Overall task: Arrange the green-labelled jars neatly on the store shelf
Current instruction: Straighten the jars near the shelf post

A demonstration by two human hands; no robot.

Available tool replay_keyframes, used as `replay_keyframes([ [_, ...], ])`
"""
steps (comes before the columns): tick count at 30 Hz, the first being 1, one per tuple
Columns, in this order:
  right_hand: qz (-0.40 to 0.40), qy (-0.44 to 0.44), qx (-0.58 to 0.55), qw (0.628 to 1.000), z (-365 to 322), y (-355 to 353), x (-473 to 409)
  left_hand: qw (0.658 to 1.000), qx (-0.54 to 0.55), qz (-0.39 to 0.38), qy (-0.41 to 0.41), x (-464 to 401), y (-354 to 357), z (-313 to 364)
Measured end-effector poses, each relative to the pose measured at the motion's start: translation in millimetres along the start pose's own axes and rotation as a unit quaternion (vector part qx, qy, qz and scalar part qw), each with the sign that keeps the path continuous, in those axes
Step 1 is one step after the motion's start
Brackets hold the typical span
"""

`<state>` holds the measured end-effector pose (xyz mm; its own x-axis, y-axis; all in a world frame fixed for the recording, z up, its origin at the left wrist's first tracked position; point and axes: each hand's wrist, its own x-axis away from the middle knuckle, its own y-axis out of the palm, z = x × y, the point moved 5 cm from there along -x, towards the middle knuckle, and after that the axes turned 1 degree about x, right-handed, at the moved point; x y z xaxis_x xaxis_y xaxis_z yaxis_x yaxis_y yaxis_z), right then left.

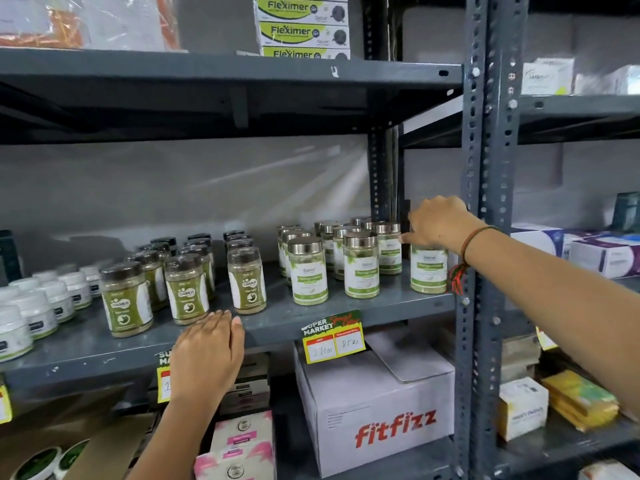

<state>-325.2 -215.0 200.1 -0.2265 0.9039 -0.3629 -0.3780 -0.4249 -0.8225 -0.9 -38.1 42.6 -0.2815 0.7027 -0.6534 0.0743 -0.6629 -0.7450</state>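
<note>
Grey shelf [311, 317], dark-capped jars [187, 289] beside green-labelled jars [360, 268]

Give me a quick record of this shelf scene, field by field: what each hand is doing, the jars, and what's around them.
left hand: flat on the shelf's front edge, holding nothing
right hand: gripping the top of the rightmost silver-lidded jar
silver-lidded jars: upright, green-and-white labels, in rows
dark-lidded jars: upright, in rows to the left
shelf: grey metal
price tag: clipped on the front edge
</note>
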Motion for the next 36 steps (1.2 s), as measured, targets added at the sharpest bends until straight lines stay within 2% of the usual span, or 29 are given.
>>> replay_keyframes([
  [6,-0.033,0.009,-0.035,0.999,4.5,7.8,-2.6,1.000,-0.009,-0.004,-0.003,-0.7,3.6,-1.5],
  [18,-0.005,-0.045,-0.161,0.986,0.6,13.9,-17.2,1.000,-0.004,0.015,-0.008,0.2,4.7,-2.0],
  [31,-0.013,-0.060,-0.207,0.977,0.0,18.4,-19.0,1.000,-0.005,0.015,-0.011,-0.2,4.4,-1.0],
  [33,0.042,-0.059,-0.219,0.973,-1.5,10.1,-16.6,1.000,-0.003,0.017,-0.010,-0.3,4.2,-1.1],
  [36,0.176,-0.096,-0.246,0.948,-13.6,-10.8,-9.1,1.000,-0.006,0.017,-0.010,-0.2,4.7,-1.6],
])
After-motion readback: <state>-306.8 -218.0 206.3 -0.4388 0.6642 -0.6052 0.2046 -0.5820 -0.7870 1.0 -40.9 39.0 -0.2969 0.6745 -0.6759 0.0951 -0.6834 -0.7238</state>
